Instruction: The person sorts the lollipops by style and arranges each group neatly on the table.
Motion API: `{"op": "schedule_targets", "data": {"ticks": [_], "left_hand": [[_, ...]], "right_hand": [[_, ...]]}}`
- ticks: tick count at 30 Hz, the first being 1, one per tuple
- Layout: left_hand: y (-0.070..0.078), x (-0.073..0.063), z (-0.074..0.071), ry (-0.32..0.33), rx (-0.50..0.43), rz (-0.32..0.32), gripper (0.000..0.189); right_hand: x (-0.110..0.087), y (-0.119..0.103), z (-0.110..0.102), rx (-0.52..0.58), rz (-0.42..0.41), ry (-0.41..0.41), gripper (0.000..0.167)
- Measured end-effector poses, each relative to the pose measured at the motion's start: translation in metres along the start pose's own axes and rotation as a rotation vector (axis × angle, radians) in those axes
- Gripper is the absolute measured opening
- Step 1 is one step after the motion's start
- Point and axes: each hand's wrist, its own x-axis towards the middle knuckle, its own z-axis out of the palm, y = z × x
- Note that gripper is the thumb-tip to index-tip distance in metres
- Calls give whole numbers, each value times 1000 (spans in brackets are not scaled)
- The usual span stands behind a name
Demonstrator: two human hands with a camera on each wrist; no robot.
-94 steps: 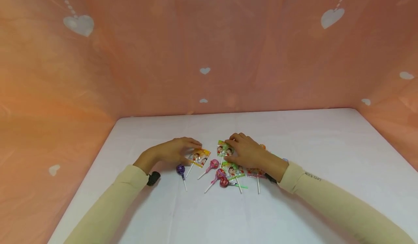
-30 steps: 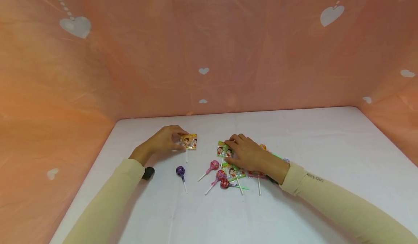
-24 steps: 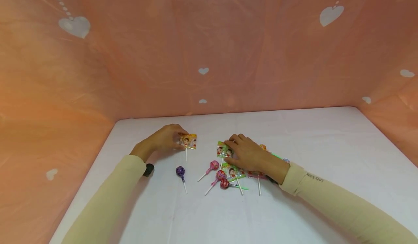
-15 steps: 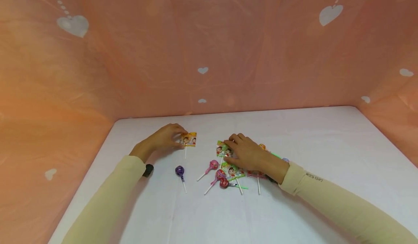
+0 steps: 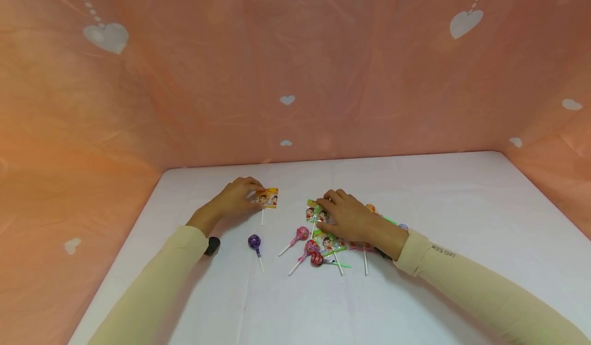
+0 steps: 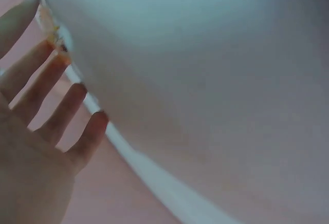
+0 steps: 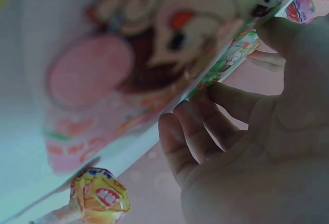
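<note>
My left hand (image 5: 237, 197) is at the back left of the table, its thumb and fingertips gripping the edges of a lollipop in an orange wrapper (image 5: 268, 198). The lollipop's white stick points toward me. In the left wrist view, the left hand's fingers (image 6: 43, 90) reach to that wrapper, which is blurred. My right hand (image 5: 348, 216) holds a green-wrapped lollipop (image 5: 312, 211) between thumb and fingers. Under and beside the right hand lie another green-wrapped lollipop (image 5: 329, 242) and a red-wrapped one (image 5: 360, 246), partly covered. A purple lollipop (image 5: 254, 241) lies alone, nearer than the left hand.
Two pink lollipops (image 5: 302, 233) and a dark red one (image 5: 317, 259) with a green stick lie in front of the right hand. An orange ball lollipop (image 5: 371, 208) lies behind the right wrist. Peach cloth walls (image 5: 295, 68) enclose the white table (image 5: 295, 309).
My left hand has carried the orange-wrapped lollipop back and to the left, away from the pile. Over the last second it barely moves. The right hand has stayed in place.
</note>
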Motion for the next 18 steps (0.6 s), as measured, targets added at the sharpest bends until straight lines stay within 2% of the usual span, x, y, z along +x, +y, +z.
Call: {"op": "schedule_targets", "data": {"ticks": [5, 11, 18], "left_hand": [[2, -2, 1, 17, 13, -12, 47], [5, -8, 7, 64, 3, -71, 46], [6, -10, 10, 94, -16, -67, 48]], "right_hand": [[1, 1, 1, -9, -3, 3, 62], [2, 0, -1, 0, 8, -13, 63], [3, 2, -1, 20, 15, -26, 64]]}}
